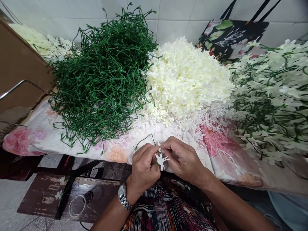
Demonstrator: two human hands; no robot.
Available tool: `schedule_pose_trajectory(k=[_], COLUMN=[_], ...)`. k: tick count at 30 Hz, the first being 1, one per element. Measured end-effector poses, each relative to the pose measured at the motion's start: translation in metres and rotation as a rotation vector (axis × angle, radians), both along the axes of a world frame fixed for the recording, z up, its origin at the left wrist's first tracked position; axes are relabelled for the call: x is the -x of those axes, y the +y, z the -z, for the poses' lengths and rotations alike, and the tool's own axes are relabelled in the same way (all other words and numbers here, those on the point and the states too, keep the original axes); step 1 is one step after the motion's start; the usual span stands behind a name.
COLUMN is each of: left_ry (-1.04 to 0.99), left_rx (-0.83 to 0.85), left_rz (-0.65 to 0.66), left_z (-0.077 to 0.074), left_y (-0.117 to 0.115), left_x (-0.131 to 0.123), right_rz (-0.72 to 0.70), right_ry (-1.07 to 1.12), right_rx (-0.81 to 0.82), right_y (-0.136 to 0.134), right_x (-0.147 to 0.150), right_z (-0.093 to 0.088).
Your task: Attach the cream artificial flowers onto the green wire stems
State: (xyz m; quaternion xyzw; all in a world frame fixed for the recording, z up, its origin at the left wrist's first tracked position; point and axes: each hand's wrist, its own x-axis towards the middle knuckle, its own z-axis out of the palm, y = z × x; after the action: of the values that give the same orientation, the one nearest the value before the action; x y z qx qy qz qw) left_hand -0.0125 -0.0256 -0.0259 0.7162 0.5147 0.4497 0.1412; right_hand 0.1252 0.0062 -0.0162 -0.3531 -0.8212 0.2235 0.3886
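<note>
Near the table's front edge, my left hand (pixel 145 166) is closed around a green plastic stem (pixel 144 138) whose curved end sticks up above the fingers. White artificial petals (pixel 160 160) sit between my two hands, at the stem. My right hand (pixel 184 160) pinches a small white flower piece by the fingertips, close to the left thumb. Behind my hands lie a tangled heap of green stems (pixel 103 77) on the left and a mound of cream-white flower heads (pixel 185 80) in the middle. Thin white stamen-like pieces (pixel 211 115) lie along the mound's front.
Finished-looking white flowers on green stems (pixel 276 102) pile up at right. A floral cloth (pixel 31 138) covers the table. A cardboard box (pixel 21 64) stands at left, and a black floral bag (pixel 231 37) rests against the tiled wall. Below left is a brown stool (pixel 43 192).
</note>
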Motion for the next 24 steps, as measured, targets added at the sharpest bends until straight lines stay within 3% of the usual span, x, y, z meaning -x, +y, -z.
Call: schedule_pose_trajectory(k=[5, 10, 14, 19, 24], left_ry=[-0.136, -0.561, -0.840, -0.894, -0.843], left_rx=[0.077, 0.376, 0.585, 0.679, 0.690], left_rz=[0.021, 0.018, -0.008, 0.085, 0.124], left_z=[-0.004, -0.017, -0.025, -0.035, -0.040], left_y=[0.002, 0.003, 0.002, -0.001, 0.000], left_x=[0.001, 0.005, 0.009, 0.011, 0.009], right_rz=[-0.017, -0.019, -0.026, -0.154, -0.173], right_ry=[-0.020, -0.025, 0.011, -0.048, -0.148], right_rx=[-0.007, -0.022, -0.134, -0.205, -0.250], right_y=[0.001, 0.001, 0.001, 0.004, 0.006], right_x=[-0.004, -0.015, -0.020, -0.019, -0.017], right_z=[-0.005, -0.025, -0.040, -0.048, -0.047])
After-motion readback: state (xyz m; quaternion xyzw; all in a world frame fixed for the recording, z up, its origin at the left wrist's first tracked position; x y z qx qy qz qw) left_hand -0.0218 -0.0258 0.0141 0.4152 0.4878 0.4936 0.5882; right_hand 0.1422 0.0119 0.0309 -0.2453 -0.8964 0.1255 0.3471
